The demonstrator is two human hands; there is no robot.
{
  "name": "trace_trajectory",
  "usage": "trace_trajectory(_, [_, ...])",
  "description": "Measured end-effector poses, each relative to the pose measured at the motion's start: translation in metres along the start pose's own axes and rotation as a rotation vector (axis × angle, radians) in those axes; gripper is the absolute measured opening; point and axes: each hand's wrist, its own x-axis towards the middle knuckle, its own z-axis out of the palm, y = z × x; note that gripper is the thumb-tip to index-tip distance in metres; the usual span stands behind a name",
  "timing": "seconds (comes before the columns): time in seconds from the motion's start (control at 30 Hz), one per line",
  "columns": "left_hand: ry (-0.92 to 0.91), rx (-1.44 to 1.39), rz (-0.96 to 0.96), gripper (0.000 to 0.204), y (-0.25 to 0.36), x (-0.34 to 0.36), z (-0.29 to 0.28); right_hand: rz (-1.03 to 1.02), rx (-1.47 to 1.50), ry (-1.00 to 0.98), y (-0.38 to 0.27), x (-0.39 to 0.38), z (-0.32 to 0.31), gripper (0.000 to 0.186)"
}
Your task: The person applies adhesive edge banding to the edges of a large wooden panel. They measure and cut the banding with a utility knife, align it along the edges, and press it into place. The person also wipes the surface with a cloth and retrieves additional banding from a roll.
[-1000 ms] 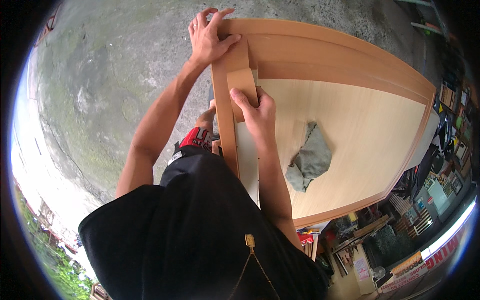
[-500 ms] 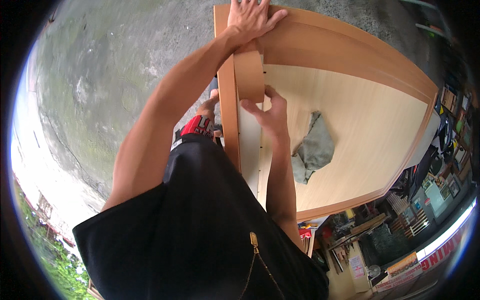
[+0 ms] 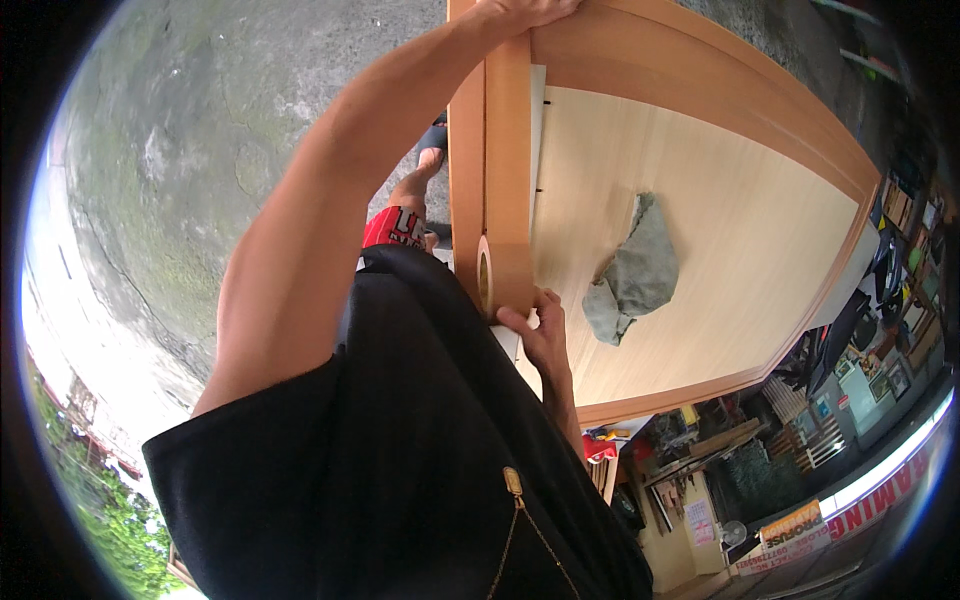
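A large flat panel (image 3: 730, 230) of pale wood grain sits inside an orange-brown wooden frame (image 3: 466, 150). My right hand (image 3: 545, 335) grips a wide roll of brown packing tape (image 3: 513, 275), thumb and fingers on its near end. From the roll, a tape strip (image 3: 507, 150) runs away from me along the inner side of the frame's left rail, partly over a white strip. My left hand (image 3: 530, 8) rests flat at the far left corner, on or beside the tape; the picture's top edge cuts off most of its fingers.
A crumpled grey-green cloth (image 3: 640, 270) lies on the panel, right of my right hand. Grey concrete floor (image 3: 240, 150) spreads to the left. Beyond the panel's right end stand cluttered shelves, boards and framed pictures (image 3: 890, 380).
My right hand has drawn the tape roll toward me along the left rail, so a longer strip shows. My left hand stays at the far corner, now mostly out of the picture.
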Motion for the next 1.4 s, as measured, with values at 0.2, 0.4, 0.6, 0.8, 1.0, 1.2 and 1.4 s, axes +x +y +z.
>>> trace_trajectory(0.2, [0.041,0.009,0.018,0.079,-0.001,0.0,0.005,0.19,0.114,-0.004,0.004,-0.028,0.003,0.052])
trace_trajectory(0.4, [0.017,-0.006,0.023,0.079,-0.004,0.0,0.004,0.096,0.25,-0.079,0.024,-0.021,0.011,0.041])
trace_trajectory(0.6, [0.04,-0.028,0.027,0.078,-0.004,0.001,0.014,0.319,0.382,-0.275,0.023,0.002,0.007,0.029])
trace_trajectory(0.8, [-0.012,-0.028,0.021,0.078,-0.004,0.002,0.008,0.344,0.395,-0.326,0.026,0.0,0.008,0.031])
trace_trajectory(1.0, [-0.014,-0.033,0.02,0.077,-0.004,0.001,0.009,0.472,0.488,-0.347,0.042,0.008,0.007,0.033])
trace_trajectory(1.2, [-0.02,-0.042,0.024,0.076,-0.005,0.001,0.006,0.572,0.524,-0.381,0.041,0.027,0.005,0.045])
trace_trajectory(1.4, [-0.012,-0.028,0.035,0.076,-0.005,0.0,0.008,0.591,0.475,-0.421,0.041,0.033,0.004,0.069])
